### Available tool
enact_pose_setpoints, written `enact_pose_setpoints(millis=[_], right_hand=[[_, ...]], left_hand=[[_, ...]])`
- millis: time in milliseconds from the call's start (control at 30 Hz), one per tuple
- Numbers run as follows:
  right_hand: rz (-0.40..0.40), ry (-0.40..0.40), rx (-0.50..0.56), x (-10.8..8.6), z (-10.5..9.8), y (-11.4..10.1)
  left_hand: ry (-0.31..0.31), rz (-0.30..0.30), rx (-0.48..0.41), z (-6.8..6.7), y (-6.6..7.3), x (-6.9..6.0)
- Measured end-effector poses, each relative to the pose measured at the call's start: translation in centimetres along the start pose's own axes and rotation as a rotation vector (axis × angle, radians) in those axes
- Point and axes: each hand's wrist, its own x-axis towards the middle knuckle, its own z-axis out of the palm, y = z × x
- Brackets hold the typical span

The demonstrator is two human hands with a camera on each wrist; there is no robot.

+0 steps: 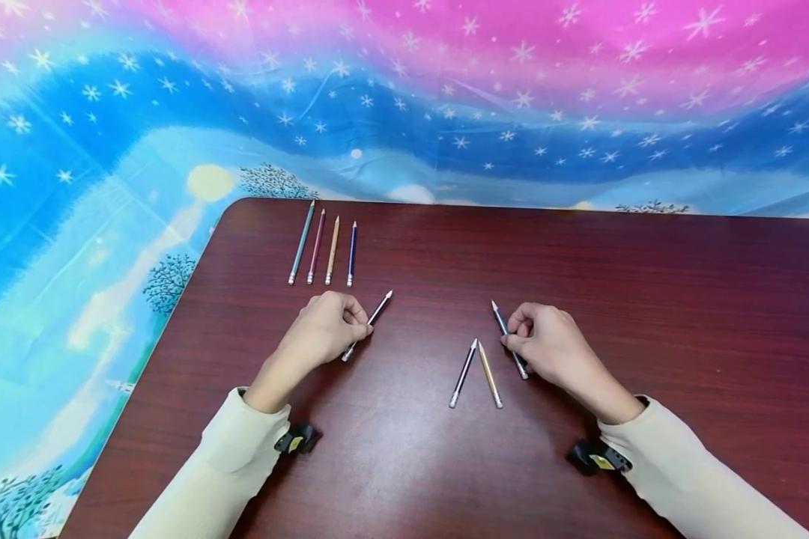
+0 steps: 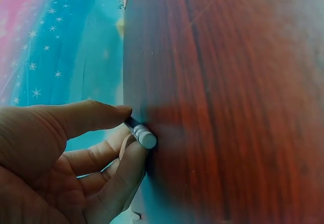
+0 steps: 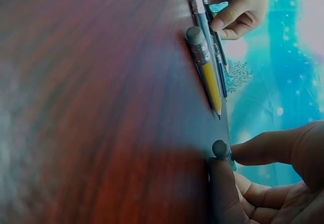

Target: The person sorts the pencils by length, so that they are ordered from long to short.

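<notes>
My left hand [image 1: 323, 326] pinches a dark pencil [image 1: 383, 301] between thumb and fingers, its point slanting away to the right. In the left wrist view its pale eraser [image 2: 147, 139] faces the camera. To the right, my right hand [image 1: 551, 344] pinches a dark bluish pencil [image 1: 497, 314], tip pointing away and leftward; the right wrist view shows that pencil's grey eraser [image 3: 220, 148] at the fingertips. Between the hands, nearer the right one, a black pencil [image 1: 464, 373] and a yellow pencil [image 1: 490, 374] lie with their tips close together and eraser ends spread apart.
Beyond my left hand, a teal pencil [image 1: 302, 243], a red one [image 1: 317, 247], a yellow one [image 1: 333, 251] and a blue one [image 1: 353, 253] lie side by side. The brown wooden table [image 1: 613, 277] meets a snowflake-patterned cloth [image 1: 404, 90] at its back and left edges.
</notes>
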Motion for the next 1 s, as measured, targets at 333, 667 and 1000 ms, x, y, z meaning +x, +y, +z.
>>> enact_pose_setpoints(millis=[333, 667, 1000], right_hand=[[0.038, -0.038, 0.109, -0.1, -0.3, 0.2], [0.035, -0.038, 0.138, -0.3, -0.5, 0.2], [0.015, -0.031, 0.16, -0.6, -1.2, -0.2]], left_hand=[[0.034, -0.011, -0.05, -0.5, 0.2, 0.7], [0.108, 0.013, -0.153, -1.0, 0.8, 1.7], [0.143, -0.006, -0.269, -1.6, 1.3, 3.5]])
